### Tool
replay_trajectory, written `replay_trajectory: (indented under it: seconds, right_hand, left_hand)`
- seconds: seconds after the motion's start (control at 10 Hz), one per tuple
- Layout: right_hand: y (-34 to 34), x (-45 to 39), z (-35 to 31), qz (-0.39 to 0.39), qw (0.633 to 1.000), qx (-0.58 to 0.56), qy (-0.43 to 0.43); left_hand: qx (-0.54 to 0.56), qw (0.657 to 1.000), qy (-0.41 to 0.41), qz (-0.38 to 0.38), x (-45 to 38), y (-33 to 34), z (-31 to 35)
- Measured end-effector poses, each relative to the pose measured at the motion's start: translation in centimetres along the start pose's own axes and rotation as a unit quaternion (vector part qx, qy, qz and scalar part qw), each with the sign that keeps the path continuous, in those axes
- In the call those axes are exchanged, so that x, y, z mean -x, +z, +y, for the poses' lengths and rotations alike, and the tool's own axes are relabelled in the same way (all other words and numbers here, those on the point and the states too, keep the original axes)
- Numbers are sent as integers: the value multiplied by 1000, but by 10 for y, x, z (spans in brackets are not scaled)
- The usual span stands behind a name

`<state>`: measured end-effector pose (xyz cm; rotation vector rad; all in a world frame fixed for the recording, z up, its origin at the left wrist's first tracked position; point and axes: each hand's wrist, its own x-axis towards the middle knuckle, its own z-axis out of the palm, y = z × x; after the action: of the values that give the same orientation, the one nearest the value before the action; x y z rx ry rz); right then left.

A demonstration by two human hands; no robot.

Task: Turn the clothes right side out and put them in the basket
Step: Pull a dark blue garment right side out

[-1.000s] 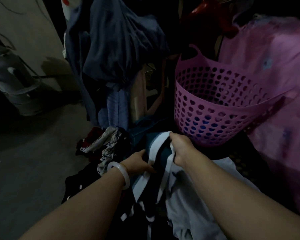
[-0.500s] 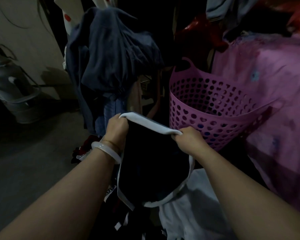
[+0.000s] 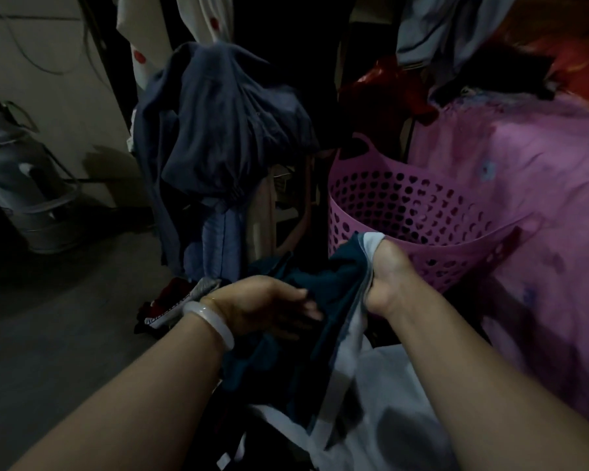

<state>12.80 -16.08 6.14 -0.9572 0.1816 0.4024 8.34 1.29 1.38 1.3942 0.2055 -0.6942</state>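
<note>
A dark teal garment with white trim [image 3: 320, 321] hangs between my hands in front of me. My right hand [image 3: 388, 283] grips its white edge, held up just before the rim of the pink perforated basket [image 3: 432, 239]. My left hand [image 3: 262, 307], with a pale bangle on the wrist, reaches into the garment's dark folds; its fingertips are hidden in the cloth. A white garment [image 3: 388, 419] lies beneath, at the bottom of the view. The inside of the basket that shows holds nothing.
A pile of dark blue clothes [image 3: 225, 137] hangs over a stand behind the garment. More dark and red clothes [image 3: 170, 300] lie on the grey floor at left. A pink bedsheet [image 3: 524, 198] covers the right side. A metal flask [image 3: 17, 185] stands far left.
Half a second ago both hands held the white trim stretched open. Now my left hand has let go of the trim and pushed into the garment, and my right hand has moved right towards the basket.
</note>
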Motion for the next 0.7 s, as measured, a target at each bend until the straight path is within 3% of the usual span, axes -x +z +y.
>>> replay_trajectory:
  seconds: [0.1, 0.2, 0.3, 0.4, 0.5, 0.6, 0.7]
  right_hand:
    - [1, 4, -5, -110, 987, 69, 99]
    - [6, 14, 14, -236, 949, 81, 193]
    - [-12, 6, 33, -220, 908, 281, 220]
    - [-44, -4, 31, -67, 853, 484, 183]
    - [-60, -16, 30, 13, 847, 522, 103]
    - [-42, -4, 26, -113, 705, 601, 360]
    - [-59, -11, 9, 49, 820, 544, 172]
  left_hand:
    - [164, 971, -49, 165, -14, -17, -17]
    - [224, 956, -36, 187, -27, -14, -27]
    - [251, 953, -11, 168, -33, -2, -25]
    - [208, 959, 20, 193, -29, 6, -19]
    - [84, 980, 69, 165, -27, 20, -21]
    - [-138, 978, 81, 135, -35, 49, -27]
    - [-372, 909, 102, 155, -43, 71, -33]
